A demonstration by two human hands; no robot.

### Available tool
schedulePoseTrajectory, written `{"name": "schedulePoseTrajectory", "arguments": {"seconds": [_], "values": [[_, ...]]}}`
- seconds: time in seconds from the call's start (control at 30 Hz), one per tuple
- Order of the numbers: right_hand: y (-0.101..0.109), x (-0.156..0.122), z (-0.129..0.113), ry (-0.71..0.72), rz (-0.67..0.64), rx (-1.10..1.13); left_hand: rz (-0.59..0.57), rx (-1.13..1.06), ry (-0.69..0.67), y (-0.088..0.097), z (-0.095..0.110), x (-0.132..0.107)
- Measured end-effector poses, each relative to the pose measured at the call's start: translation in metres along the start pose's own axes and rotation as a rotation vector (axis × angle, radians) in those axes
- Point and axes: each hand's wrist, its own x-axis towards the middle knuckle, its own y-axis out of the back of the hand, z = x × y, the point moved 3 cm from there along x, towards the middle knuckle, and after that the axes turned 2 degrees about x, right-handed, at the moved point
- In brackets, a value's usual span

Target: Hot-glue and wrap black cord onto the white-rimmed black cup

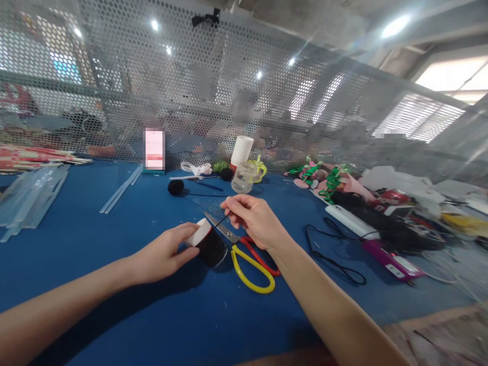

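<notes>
In my left hand [170, 251] is a tilted paper cup [199, 234], its white end facing up and left. Black yarn covers the cup's side [211, 250]. My right hand [249, 216] pinches a black yarn strand [221, 221] that runs down to the cup. Beneath the right hand, just beside the cup, lie scissors [252, 269] with one yellow and one red handle, blades pointing up and left. Farther back sits a black yarn ball [176, 187], with a strand trailing from it toward my right hand.
Behind stand a clear jar [244, 178], stacked white cups [243, 149] and a lit phone [154, 149]. Clear plastic strips [32, 195] lie left. A purple power strip [394, 261], a black cable [335, 254] and green-and-pink craft pieces [331, 180] occupy the right. A perforated metal panel [190, 91] borders the table.
</notes>
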Motion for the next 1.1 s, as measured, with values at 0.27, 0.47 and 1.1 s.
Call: {"name": "schedulePoseTrajectory", "arguments": {"seconds": [0.27, 0.47, 1.1], "values": [[0.016, -0.004, 0.019, -0.028, 0.130, 0.088, -0.102, -0.130, 0.038, -0.004, 0.004, 0.000], [0.016, -0.003, 0.025, -0.055, 0.137, 0.032, -0.097, -0.163, -0.069, -0.003, 0.010, 0.000], [0.010, -0.006, 0.025, -0.090, 0.136, -0.060, -0.056, -0.092, -0.197, 0.001, 0.017, -0.005]]}}
